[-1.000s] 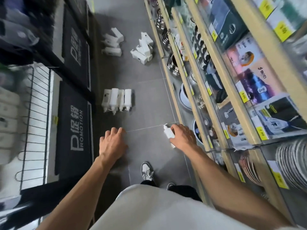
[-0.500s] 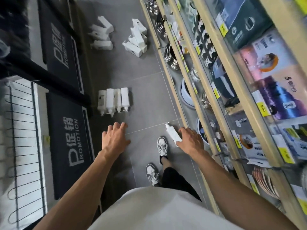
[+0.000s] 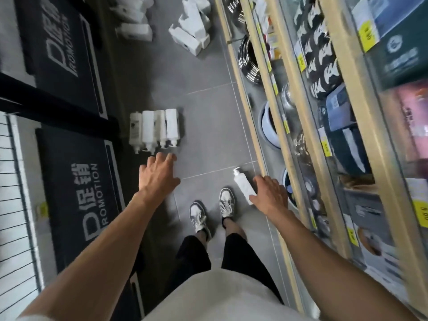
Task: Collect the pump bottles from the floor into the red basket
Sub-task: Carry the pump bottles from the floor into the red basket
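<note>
So my right hand [image 3: 269, 195] was wrapped round the base end of one pump bottle [image 3: 240, 181], with the nozzle pointing away from me. I had it over the floor's [image 3: 208, 126] right edge, just beside the wooden shelf [image 3: 261, 140]. My left hand [image 3: 157, 172] was wide, fingers spread, holding nothing. It was just short of the pump heads of the row of four bottles [image 3: 154, 129], which lay side by side at the floor's left edge, near the black promo mat [image 3: 76, 181]. A farther heap [image 3: 192, 35] sat up the aisle by the shelf. The red basket wasn't in view at all. My worry was that these are smooth, glossy white plastic, blocky bodies with skinny necks, on hard grey tile. Scooping several one-handed would probably knock the row apart or let one squirt out of my grip.
</note>
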A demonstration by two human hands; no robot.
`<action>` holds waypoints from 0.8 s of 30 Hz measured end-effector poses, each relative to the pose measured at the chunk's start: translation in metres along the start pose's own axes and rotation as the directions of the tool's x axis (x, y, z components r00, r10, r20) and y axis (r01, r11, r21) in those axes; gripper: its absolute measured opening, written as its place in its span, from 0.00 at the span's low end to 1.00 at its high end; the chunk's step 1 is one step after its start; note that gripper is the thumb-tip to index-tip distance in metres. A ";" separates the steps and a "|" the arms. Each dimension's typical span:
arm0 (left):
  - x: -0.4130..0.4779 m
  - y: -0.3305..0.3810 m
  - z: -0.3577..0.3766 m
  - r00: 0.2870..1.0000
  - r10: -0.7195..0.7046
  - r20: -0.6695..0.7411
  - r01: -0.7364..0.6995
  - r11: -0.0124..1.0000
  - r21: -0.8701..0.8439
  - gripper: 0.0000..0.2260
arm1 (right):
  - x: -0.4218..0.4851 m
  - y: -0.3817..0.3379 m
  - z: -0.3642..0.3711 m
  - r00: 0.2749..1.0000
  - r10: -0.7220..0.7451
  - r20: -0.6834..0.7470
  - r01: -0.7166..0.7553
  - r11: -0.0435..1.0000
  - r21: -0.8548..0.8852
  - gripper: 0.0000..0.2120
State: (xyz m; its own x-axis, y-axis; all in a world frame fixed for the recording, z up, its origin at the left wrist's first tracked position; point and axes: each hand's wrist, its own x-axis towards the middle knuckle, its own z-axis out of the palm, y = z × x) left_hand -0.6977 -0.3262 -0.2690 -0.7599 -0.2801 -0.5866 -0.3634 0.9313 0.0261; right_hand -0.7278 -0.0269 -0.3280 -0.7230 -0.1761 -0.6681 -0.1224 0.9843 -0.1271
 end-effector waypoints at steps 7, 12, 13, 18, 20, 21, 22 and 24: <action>0.086 -0.030 0.024 0.998 -0.038 0.048 0.039 0.999 -0.028 0.32 | 0.072 -0.010 0.026 0.997 0.075 0.009 -0.076 0.996 0.037 0.26; 0.139 -0.059 0.074 0.995 -0.003 0.102 0.001 1.000 0.023 0.32 | 0.126 -0.011 0.068 0.979 0.202 0.042 -0.205 0.975 0.085 0.27; 0.150 -0.063 0.085 0.994 0.005 0.114 -0.010 0.999 0.040 0.32 | 0.137 -0.011 0.078 0.973 0.225 0.046 -0.228 0.969 0.094 0.27; 0.209 -0.074 0.148 0.986 0.018 0.164 -0.027 0.998 0.057 0.31 | 0.191 0.000 0.142 0.947 0.314 0.065 -0.320 0.935 0.154 0.28; 0.237 -0.077 0.175 0.985 0.007 0.172 -0.015 0.999 0.047 0.30 | 0.212 0.008 0.171 0.941 0.331 0.073 -0.339 0.924 0.175 0.27; 0.253 -0.078 0.188 0.986 0.000 0.169 -0.006 0.999 0.037 0.31 | 0.223 0.012 0.186 0.938 0.337 0.078 -0.346 0.919 0.187 0.27; 0.270 -0.080 0.202 0.986 -0.009 0.168 0.004 1.000 0.028 0.31 | 0.234 0.017 0.201 0.934 0.346 0.086 -0.356 0.913 0.198 0.26; 0.307 -0.080 0.229 0.988 -0.019 0.156 0.016 1.000 0.016 0.31 | 0.256 0.030 0.235 0.928 0.361 0.096 -0.373 0.903 0.212 0.26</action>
State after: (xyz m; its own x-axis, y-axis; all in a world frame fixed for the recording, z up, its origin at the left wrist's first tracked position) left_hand -0.7786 -0.4338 -0.6369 -0.6596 -0.2577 -0.7061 -0.3669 0.9303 0.0033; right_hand -0.7571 -0.0453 -0.6752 -0.6499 0.1909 -0.7357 0.3037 0.9525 -0.0211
